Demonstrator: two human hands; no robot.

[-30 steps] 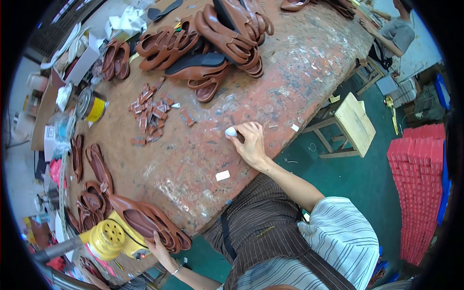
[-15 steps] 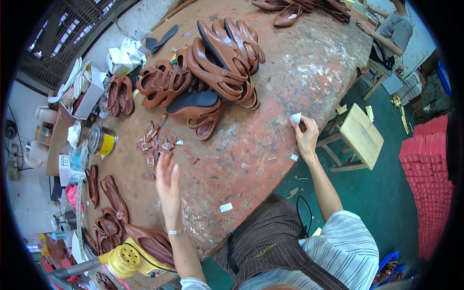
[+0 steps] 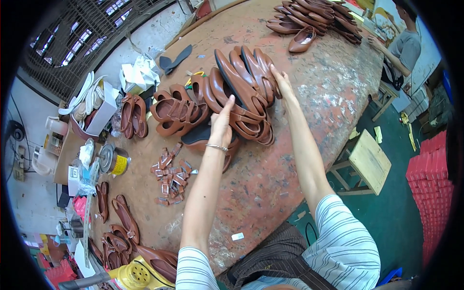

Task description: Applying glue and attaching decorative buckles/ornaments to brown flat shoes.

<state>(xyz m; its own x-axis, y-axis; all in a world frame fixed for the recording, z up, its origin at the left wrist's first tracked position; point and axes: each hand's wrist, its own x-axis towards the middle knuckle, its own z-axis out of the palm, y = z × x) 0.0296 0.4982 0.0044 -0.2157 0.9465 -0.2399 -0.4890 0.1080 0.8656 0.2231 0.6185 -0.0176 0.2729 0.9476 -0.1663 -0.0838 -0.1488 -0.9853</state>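
Stained worktable | our left hand and right hand flank stacked brown shoes | finger closure: we cannot tell | probably light, pliable, slippery; best clasped both sides

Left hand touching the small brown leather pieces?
Apart. The head view shows a black-soled brown shoe lying between the left hand and the small brown leather pieces.
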